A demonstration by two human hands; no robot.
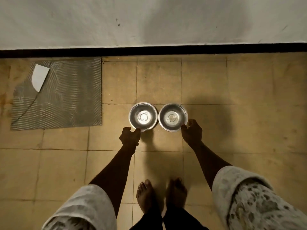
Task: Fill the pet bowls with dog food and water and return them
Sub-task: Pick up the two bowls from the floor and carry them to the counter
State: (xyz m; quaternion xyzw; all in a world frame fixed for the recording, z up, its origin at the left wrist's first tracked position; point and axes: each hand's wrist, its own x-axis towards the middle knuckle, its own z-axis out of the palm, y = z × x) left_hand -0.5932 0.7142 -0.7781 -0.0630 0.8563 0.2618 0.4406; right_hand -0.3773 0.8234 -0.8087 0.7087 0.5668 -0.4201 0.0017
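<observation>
left hand [130, 136] pinches left bowl [134, 115] rim, right hand [192, 131] pinches right bowl [181, 113] rim.

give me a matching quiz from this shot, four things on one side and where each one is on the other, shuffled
Things
1. left bowl
2. right bowl
3. white shard
4. black strip

Places
a. along the foot of the wall
b. left hand at its near rim
c. lying on the grey ridged patch
d. right hand at its near rim

Pairs: 1-b, 2-d, 3-c, 4-a
</observation>
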